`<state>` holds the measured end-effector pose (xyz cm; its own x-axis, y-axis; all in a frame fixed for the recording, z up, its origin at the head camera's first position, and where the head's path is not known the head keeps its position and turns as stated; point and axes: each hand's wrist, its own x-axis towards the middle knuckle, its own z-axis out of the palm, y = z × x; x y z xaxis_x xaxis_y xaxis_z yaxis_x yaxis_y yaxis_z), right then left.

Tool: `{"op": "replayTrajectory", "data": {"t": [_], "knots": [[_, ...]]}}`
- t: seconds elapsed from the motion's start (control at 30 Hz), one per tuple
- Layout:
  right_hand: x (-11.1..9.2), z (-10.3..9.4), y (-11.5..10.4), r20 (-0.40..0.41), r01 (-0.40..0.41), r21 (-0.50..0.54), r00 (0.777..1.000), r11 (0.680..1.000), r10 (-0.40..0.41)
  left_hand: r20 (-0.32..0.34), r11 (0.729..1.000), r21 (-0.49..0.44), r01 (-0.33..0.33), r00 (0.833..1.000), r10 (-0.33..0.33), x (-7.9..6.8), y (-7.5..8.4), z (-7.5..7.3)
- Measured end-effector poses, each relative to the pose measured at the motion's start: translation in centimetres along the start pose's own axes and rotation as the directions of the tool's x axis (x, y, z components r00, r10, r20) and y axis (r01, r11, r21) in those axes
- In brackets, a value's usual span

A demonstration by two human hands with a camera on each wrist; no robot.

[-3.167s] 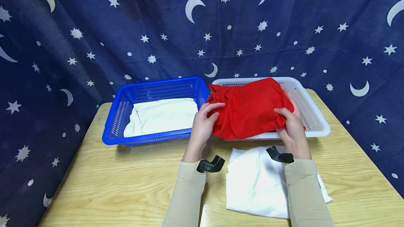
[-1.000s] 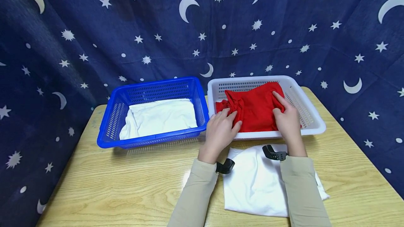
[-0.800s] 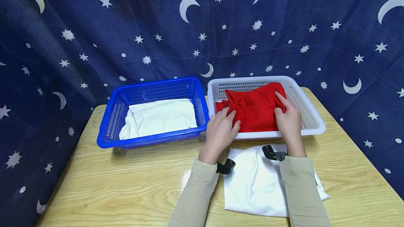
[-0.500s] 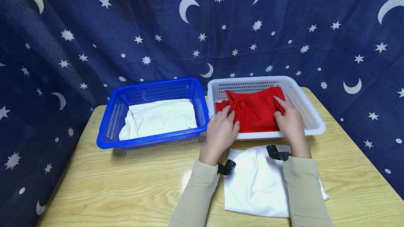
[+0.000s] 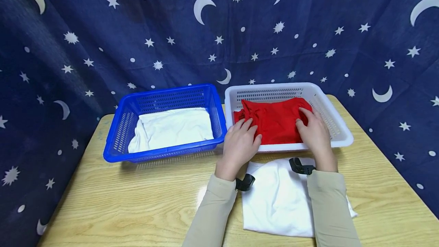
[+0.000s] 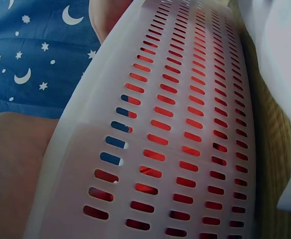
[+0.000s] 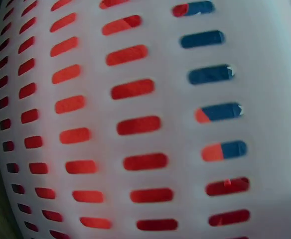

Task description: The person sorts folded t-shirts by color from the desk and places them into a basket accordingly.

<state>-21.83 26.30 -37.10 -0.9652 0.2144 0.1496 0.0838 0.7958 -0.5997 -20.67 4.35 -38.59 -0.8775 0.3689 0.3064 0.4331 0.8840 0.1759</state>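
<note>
A folded red garment lies in the white slotted basket, bunched at its left end. My left hand reaches over the basket's front rim, its loosely bent fingers resting on the bunched end. Over the right end, my right hand has spread, bent fingertips touching the cloth, with thumb and forefinger apart. The left wrist view shows the basket's outer wall, red cloth in its slots, and part of the left hand. That slotted wall fills the right wrist view, hiding the right fingers.
Left of the white basket stands a blue basket with a folded white garment inside. Another folded white garment lies on the wooden table, partly under the right forearm. A blue star-and-moon curtain hangs close behind the baskets.
About three seconds ago both hands held the red garment raised over the white basket; now it lies inside. Over the last half second, the right fingers have loosened and its far edge lies flatter.
</note>
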Motion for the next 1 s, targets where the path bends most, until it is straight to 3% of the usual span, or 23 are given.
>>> {"op": "replayTrajectory", "data": {"t": [0.2,0.4,0.73,0.87,1.0], "knots": [[0.1,0.3,-0.2,-0.033,-0.008,-0.053,0.999,0.999,0.006,0.033,1.000,0.001,0.000,0.999,0.000,-0.1,0.2,-0.5],[0.0,0.5,-0.1,-0.069,0.073,-0.094,0.994,0.993,-0.079,0.094,1.000,-0.008,-0.001,0.996,0.001,-0.2,0.4,-0.7],[0.1,0.8,-0.6,-0.114,0.067,-0.115,0.990,0.991,-0.080,-0.007,0.999,-0.040,-0.023,1.000,0.023,-0.4,0.0,-0.5],[0.0,1.0,-0.5,-0.172,0.082,-0.057,0.981,0.995,-0.091,-0.035,0.999,-0.029,-0.038,0.999,0.037,-0.6,-0.1,-0.4],[-0.8,1.0,0.0,-0.232,0.081,0.082,0.971,0.993,-0.060,-0.042,0.997,-0.028,-0.073,0.997,0.072,-1.1,-0.1,-0.3]]}}
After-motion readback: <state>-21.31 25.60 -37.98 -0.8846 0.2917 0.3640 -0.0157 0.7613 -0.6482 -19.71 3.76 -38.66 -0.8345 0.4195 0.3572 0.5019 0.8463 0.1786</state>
